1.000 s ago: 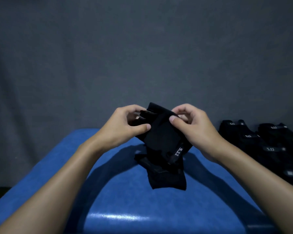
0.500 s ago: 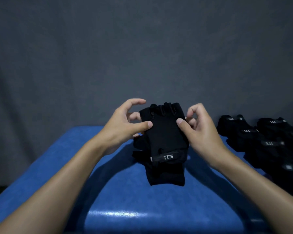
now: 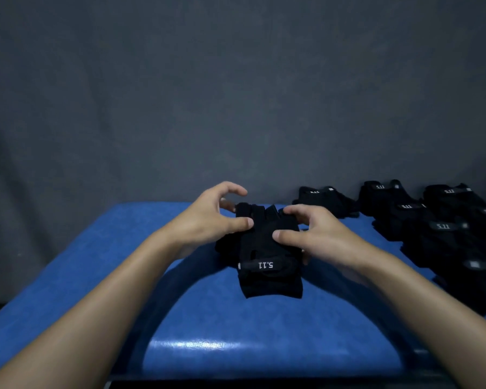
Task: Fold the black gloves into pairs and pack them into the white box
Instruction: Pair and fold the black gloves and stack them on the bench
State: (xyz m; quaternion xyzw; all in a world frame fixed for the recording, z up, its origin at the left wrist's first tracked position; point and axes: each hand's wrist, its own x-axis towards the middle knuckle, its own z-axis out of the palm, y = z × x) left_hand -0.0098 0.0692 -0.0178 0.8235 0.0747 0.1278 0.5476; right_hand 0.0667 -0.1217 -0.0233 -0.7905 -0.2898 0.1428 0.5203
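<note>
Here we grip the stacked black gloves (image 3: 267, 248) on the blue counter (image 3: 208, 318), left hand (image 3: 208, 217) and right hand (image 3: 314, 234) pinching them, fingers (image 3: 295, 210) curled; more gloves (image 3: 446, 234) lie to the right.

Forearms extended forward, left hand (image 3: 212, 219) and right hand (image 3: 319, 235) close together, curled fingers (image 3: 293, 210) pinching black glove (image 3: 264, 249)

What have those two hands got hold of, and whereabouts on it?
The black gloves, stacked on the blue table. The left hand pinches their upper left edge near the finger end; the right hand grips the right edge.
</note>
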